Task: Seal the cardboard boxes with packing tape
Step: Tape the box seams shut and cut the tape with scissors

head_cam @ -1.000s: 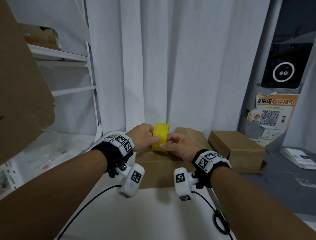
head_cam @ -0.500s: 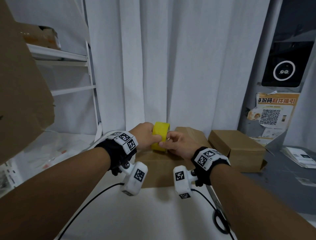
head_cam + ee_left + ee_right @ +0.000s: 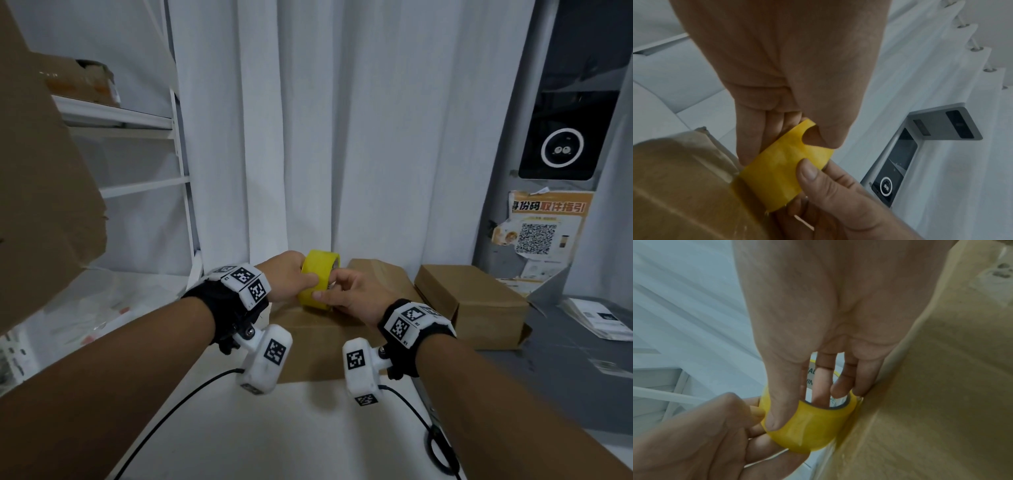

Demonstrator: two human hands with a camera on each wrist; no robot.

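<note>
A yellow roll of packing tape stands on edge on top of a closed cardboard box on the white table. My left hand grips the roll from its left side, thumb and fingers curled round it. My right hand holds the roll from the right, thumb on the outer face and fingers hooked inside the core. A second closed cardboard box sits to the right of the first.
A white curtain hangs just behind the boxes. White shelving stands at the left, with a large cardboard sheet in front of it. Papers lie on the grey surface at the right. Wrist-camera cables trail over the table.
Both hands and the roll have barely shifted, a little to the right; the right thumb has slid lower on the roll's outer face.
</note>
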